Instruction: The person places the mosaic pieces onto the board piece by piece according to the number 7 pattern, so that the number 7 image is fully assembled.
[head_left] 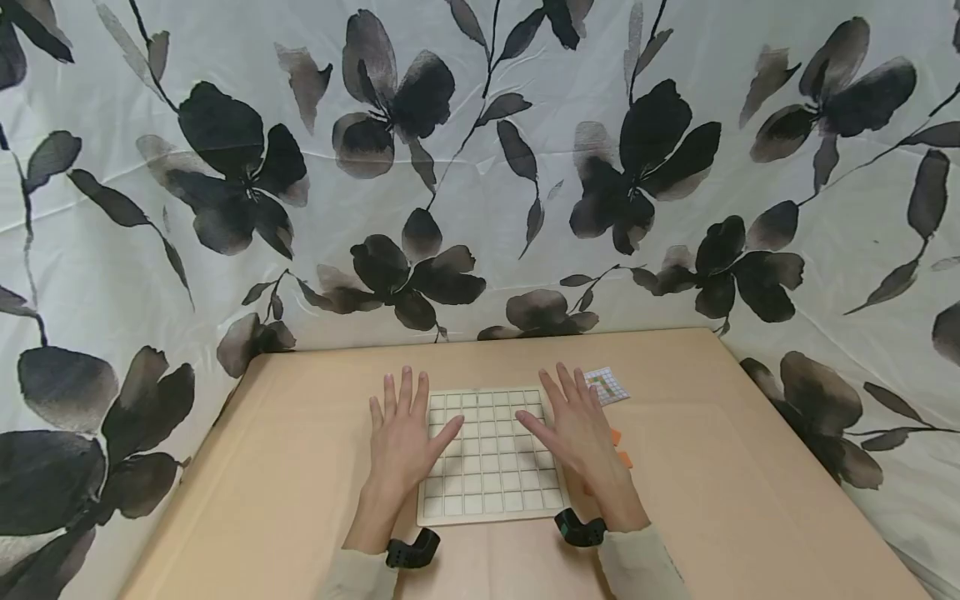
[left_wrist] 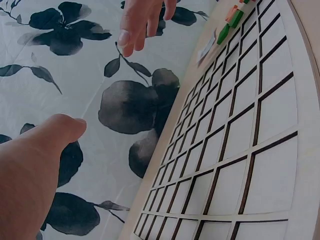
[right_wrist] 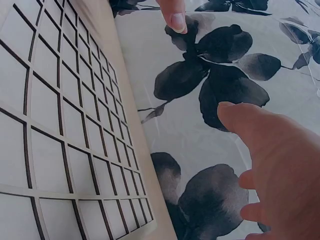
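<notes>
A pale wooden grid board (head_left: 493, 457) with rows of square white cells lies on the table between my hands. My left hand (head_left: 401, 442) hovers by the board's left edge, fingers straight and thumb stretched out over the cells. On the other side my right hand (head_left: 581, 433) is spread the same way, its thumb over the right columns. Neither hand holds anything. In the left wrist view the left thumb (left_wrist: 45, 145) shows at the left and fingers of the right hand at the top. The right thumb (right_wrist: 260, 130) shows in the right wrist view.
A small card with a coloured grid pattern (head_left: 606, 386) lies behind the right fingers. Orange pieces (head_left: 624, 458) peek out beside the right hand, and green pieces (left_wrist: 230, 29) show past the board's far edge. A floral cloth (head_left: 525, 192) hangs behind the wooden table (head_left: 750, 500).
</notes>
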